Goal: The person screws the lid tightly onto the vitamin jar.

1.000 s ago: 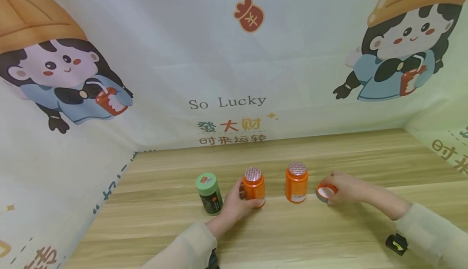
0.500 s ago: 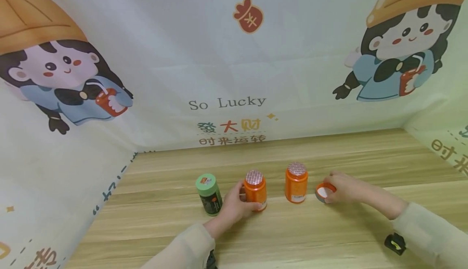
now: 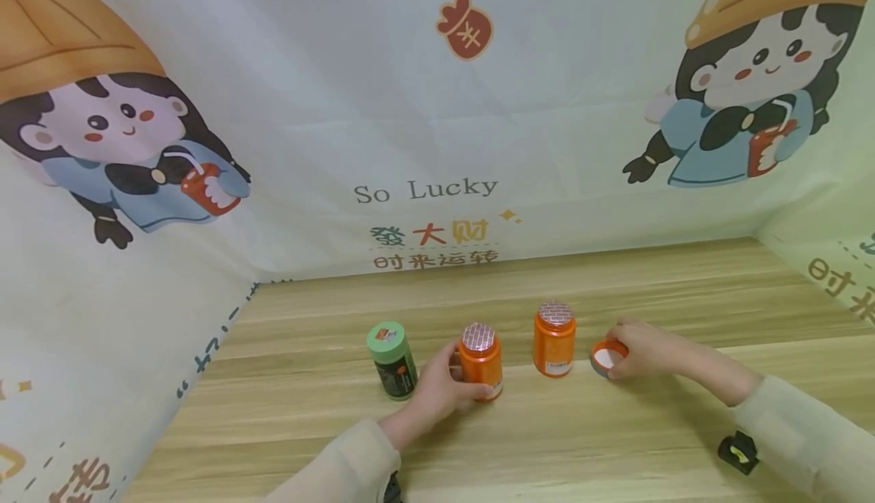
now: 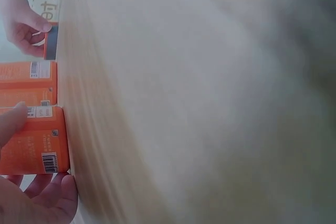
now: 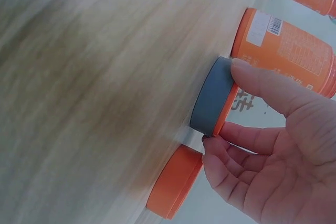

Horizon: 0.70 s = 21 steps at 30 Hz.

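My left hand grips an upright orange bottle low on its body, thumb across the front. Brick-patterned foil covers its mouth. A second orange bottle with the same foil top stands upright to its right. Beside that bottle, my right hand pinches a lid by the edge, its hollow side up. The right wrist view shows this lid's grey side wall and orange rim. Past it lies an orange lid, hidden behind my right hand in the head view.
Left of my left hand stands a black jar with a green lid. Printed cloth walls in the wooden table at the back and both sides. A small black object shows beneath the right sleeve.
My left hand has moved the gripped bottle a little to the right and toward me. My right hand and its lid have shifted very slightly left. The other bottle and the green-lidded jar stay put.
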Motion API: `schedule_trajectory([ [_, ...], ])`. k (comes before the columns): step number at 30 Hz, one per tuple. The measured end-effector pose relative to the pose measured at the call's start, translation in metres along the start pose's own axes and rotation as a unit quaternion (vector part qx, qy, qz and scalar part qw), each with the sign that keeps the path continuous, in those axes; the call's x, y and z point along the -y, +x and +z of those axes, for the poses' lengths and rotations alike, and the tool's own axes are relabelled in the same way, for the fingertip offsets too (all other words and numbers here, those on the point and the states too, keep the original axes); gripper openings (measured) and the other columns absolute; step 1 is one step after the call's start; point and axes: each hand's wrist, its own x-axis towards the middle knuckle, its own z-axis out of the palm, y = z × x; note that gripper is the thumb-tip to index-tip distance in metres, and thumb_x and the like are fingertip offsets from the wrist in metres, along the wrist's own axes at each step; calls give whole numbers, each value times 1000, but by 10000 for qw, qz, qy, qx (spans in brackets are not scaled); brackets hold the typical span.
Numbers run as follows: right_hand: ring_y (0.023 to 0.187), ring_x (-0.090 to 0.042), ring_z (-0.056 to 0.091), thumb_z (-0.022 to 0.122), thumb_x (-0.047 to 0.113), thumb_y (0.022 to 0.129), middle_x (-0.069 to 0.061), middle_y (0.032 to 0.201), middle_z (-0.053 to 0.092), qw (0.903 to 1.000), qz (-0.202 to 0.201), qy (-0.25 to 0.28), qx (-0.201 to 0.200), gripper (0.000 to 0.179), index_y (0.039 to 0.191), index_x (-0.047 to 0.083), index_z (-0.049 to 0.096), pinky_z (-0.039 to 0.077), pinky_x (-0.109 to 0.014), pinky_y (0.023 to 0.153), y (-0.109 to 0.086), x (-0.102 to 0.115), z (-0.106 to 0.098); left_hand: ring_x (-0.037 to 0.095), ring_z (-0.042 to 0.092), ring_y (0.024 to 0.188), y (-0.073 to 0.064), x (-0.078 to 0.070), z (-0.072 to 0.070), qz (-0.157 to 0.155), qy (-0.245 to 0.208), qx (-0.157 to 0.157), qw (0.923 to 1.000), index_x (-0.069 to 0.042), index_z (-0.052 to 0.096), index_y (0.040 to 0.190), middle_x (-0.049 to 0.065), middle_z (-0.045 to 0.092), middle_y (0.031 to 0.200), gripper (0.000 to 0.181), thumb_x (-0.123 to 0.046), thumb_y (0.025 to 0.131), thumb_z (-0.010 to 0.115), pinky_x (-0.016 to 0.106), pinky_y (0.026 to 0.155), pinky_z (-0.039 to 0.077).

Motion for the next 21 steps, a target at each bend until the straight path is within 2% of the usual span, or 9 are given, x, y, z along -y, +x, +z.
schedule_trajectory([
  [9,64,-13,41,73,18,69,-2,73,49,9996,-55,254,93,38,92,-7,57,33,-23,54,-3,-1,-3,24,61,92,-12,0,1,41,-142,209,9997,-2,50,121,12,58,106,63,-8,66,81,36,79,51],
  [16,67,-13,43,73,13,67,-1,76,52,9988,-124,361,302,41,97,-9,57,36,-23,58,-5,2,-8,21,59,90,-20,-4,2,-5,-1,370,9993,-3,49,123,10,59,105,68,-12,64,82,35,77,50],
  [21,68,-11,44,72,10,67,1,79,54,9971,-459,499,335,38,98,-5,57,37,-22,59,-8,6,-10,21,59,89,-24,-5,5,87,-17,461,9989,-5,51,120,9,59,104,65,-11,64,82,34,77,50],
])
